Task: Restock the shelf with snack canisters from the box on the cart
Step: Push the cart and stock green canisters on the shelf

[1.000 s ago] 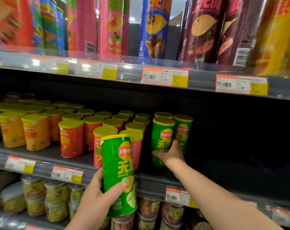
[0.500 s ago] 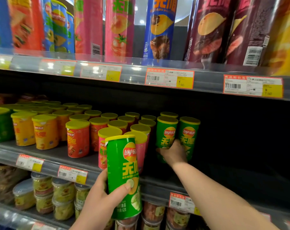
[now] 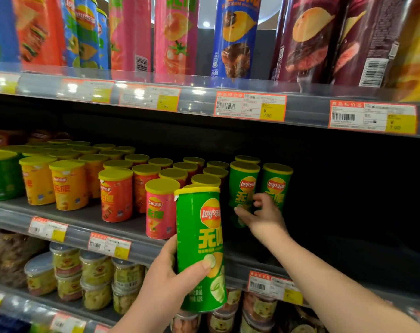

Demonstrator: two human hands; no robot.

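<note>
Left hand (image 3: 170, 282): I wrap thumb and fingers round the green canister (image 3: 199, 246), upright before the shelf (image 3: 89, 215) lip, ready to load.
Right hand (image 3: 262, 212): at the shelved green canisters (image 3: 244, 186), probably squaring them; blurred, grasp unclear.
Slot: dark space right of them, I judge.

Left hand (image 3: 167, 282) gripping green canister (image 3: 199, 236), right arm outstretched, right hand (image 3: 262, 213) loosely curled

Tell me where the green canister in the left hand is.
Head view, lower centre: the green canister is held by the left hand in front of the edge of the middle shelf, just right of the front pink canister.
</note>
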